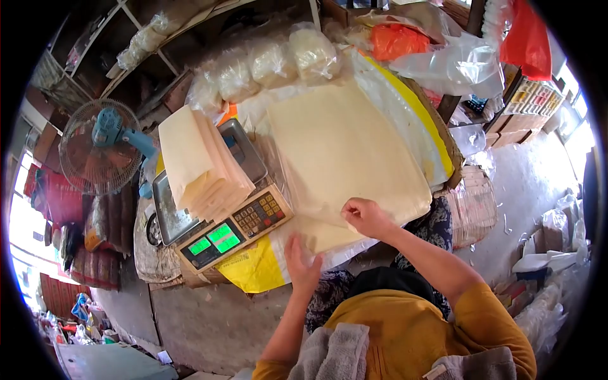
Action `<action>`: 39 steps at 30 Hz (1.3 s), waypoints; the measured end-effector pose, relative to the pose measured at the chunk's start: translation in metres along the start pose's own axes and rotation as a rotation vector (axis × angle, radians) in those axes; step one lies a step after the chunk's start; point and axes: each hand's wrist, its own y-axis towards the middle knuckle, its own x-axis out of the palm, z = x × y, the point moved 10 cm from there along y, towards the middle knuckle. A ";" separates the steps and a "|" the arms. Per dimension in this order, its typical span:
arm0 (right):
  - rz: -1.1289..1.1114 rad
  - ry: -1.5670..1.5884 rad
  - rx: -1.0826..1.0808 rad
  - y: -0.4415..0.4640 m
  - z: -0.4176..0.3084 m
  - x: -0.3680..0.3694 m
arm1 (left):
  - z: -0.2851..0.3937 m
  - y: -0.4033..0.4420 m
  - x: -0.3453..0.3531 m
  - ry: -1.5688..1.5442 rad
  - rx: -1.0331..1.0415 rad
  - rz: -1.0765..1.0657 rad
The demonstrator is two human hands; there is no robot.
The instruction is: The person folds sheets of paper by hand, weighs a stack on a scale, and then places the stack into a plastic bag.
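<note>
At near edge, right hand (366,216): over the sheets, fingers curled narrow; cannot tell whether pinching one.
Left hand (303,269): by the near left corner, thumb and fingers set wide, apparently gripping nothing.
Sheets (348,145): flat, just right of the scale (263,215).
Folded pile (202,158): on the scale.
Hand work: judged as working the near edge; next move seems to call for one sure hold there, left fingers steadying.
Edges: scale tight on left, bags (272,60) far, yellow band (418,101) right.
Open room: mainly above the sheets; little toward the scale.
</note>
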 end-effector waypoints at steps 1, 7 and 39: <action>0.002 -0.001 -0.001 -0.001 0.001 0.001 | 0.010 0.001 0.002 0.055 0.065 -0.046; -0.020 -0.242 -0.351 -0.007 -0.049 0.017 | 0.024 0.028 0.002 0.011 0.070 0.028; 0.215 -0.624 -0.506 0.036 -0.136 -0.133 | 0.035 0.049 0.115 0.621 0.178 -0.446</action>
